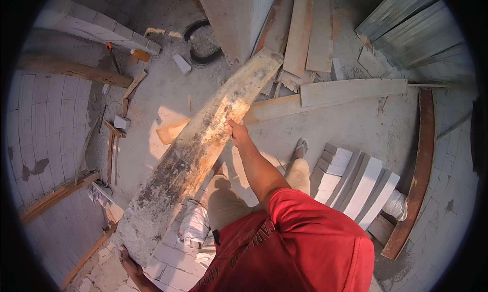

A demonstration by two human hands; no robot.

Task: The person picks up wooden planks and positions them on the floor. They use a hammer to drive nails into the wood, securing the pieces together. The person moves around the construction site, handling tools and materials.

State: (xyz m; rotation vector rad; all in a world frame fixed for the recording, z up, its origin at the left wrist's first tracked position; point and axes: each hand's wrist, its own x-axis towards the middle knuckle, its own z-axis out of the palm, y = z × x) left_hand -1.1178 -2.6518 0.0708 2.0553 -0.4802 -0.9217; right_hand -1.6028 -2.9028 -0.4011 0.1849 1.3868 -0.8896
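The plank (203, 129) slants across in front of me, above the floor; I judge it heavy and stiff, its crusted face more gritty than slippery, best taken by the long edge near the middle and at an end. My right hand (238, 132) grips that edge; my left hand (129, 265) meets the near end, fingers hidden, so I cannot tell how firmly it closes. The floor (170, 91) is dusty concrete, with a block wall (48, 119) leftward, loose boards (320, 27) ahead, pale blocks (363, 185) rightward and a dark ring (203, 61) beyond.
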